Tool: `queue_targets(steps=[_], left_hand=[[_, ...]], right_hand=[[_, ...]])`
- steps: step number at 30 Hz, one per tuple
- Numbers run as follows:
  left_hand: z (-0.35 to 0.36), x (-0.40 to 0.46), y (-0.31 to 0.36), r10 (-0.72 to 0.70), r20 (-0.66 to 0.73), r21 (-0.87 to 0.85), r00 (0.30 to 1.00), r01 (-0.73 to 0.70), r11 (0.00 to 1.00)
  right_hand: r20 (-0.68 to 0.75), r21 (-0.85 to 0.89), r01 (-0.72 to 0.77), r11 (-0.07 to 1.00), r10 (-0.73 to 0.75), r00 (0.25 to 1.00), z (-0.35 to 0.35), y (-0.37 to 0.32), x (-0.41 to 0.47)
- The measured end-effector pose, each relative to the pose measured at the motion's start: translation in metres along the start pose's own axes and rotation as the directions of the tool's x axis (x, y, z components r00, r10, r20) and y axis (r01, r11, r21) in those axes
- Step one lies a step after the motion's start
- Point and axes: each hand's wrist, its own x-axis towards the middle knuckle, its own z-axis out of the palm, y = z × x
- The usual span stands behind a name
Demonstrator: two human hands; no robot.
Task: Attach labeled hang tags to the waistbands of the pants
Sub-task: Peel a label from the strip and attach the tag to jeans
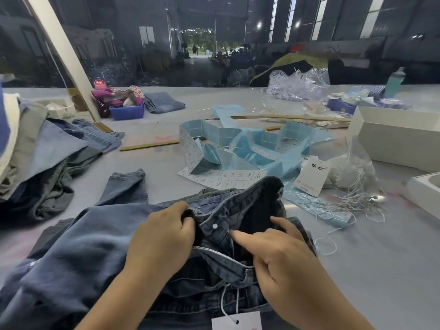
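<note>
Grey table (pixel 181 163) bears jeans (pixel 95 253), label strips (pixel 238 148), strings (pixel 352 201).

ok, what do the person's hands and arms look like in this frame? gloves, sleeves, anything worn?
Both are bare. The left hand and right hand have no gloves, and no rings or watch show. Both forearms are uncovered as far as the bottom frame edge, with no sleeve or cuff in view. Nails are short and unpainted where they show.
</note>
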Motion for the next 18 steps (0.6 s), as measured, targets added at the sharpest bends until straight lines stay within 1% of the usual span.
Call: queue_targets(steps=[2,3,4,5,7,8,9,10,12,14,16,18], left_hand=[[0.000,-0.002,-0.002,0.044,0.006,-0.006,0.999,-0.044,0.999],[-0.002,-0.003,-0.004,0.059,0.018,-0.063,0.998,-0.057,0.996],[-0.005,-0.003,-0.006,0.058,0.054,-0.170,0.997,-0.048,0.984],[-0.009,-0.003,-0.009,0.058,0.126,-0.310,0.990,-0.016,0.950],[-0.019,-0.004,-0.013,0.121,0.315,-0.568,0.941,0.085,0.819],[-0.022,-0.005,-0.015,0.169,0.376,-0.637,0.911,0.122,0.761],[-0.025,-0.005,-0.016,0.199,0.397,-0.671,0.896,0.135,0.729],[-0.027,-0.005,-0.017,0.205,0.388,-0.679,0.899,0.129,0.723],[-0.027,-0.004,-0.017,0.178,0.344,-0.688,0.922,0.119,0.716],[-0.026,-0.005,-0.014,0.149,0.323,-0.710,0.935,0.136,0.691],[-0.023,-0.006,-0.007,0.125,0.304,-0.731,0.944,0.148,0.666],[-0.018,-0.009,0.000,0.099,0.290,-0.773,0.952,0.172,0.611]], right_hand=[[0.046,-0.010,0.018,1.000,-0.017,0.999,0.001,0.001,-0.002],[0.082,0.021,-0.005,1.000,0.003,0.997,0.000,0.001,-0.003],[0.125,0.056,-0.047,0.997,0.039,0.991,0.001,0.002,-0.003],[0.144,0.085,-0.089,0.992,0.076,0.987,0.003,0.004,-0.004],[0.087,0.157,-0.190,0.969,0.178,0.980,0.006,0.006,-0.005],[0.039,0.201,-0.252,0.947,0.249,0.968,0.008,0.006,-0.005],[-0.033,0.247,-0.294,0.923,0.311,0.950,0.011,0.006,-0.006],[-0.113,0.293,-0.309,0.905,0.353,0.929,0.013,0.004,-0.006],[-0.247,0.374,-0.277,0.885,0.383,0.890,0.017,-0.002,-0.005],[-0.352,0.416,-0.227,0.881,0.386,0.853,0.018,-0.010,-0.002],[-0.458,0.384,-0.129,0.914,0.310,0.833,0.015,-0.015,0.001],[-0.515,0.333,0.011,0.943,0.172,0.840,0.014,-0.022,0.003]])
